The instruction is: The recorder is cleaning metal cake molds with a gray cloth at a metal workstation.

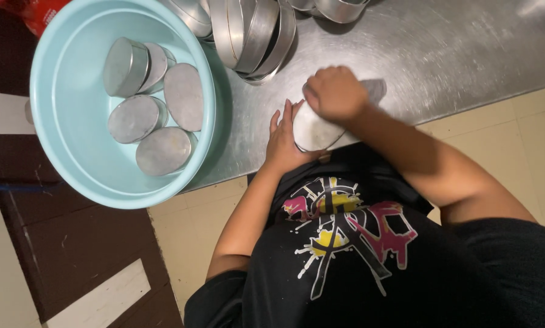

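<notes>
A round metal tin [312,130] lies on the steel table [442,54] near its front edge. My left hand [282,141] is pressed flat against the tin's left side, fingers together and pointing away from me. My right hand [335,93] is closed over the tin's top, partly hiding it. What lies under the right hand's fingers cannot be seen.
A light blue plastic basin [66,140] at the left holds several round lidded metal tins [163,150]. A stack of empty metal pans [254,33] stands on edge at the back of the table. Cream floor tiles and a brown-and-white floor area lie below.
</notes>
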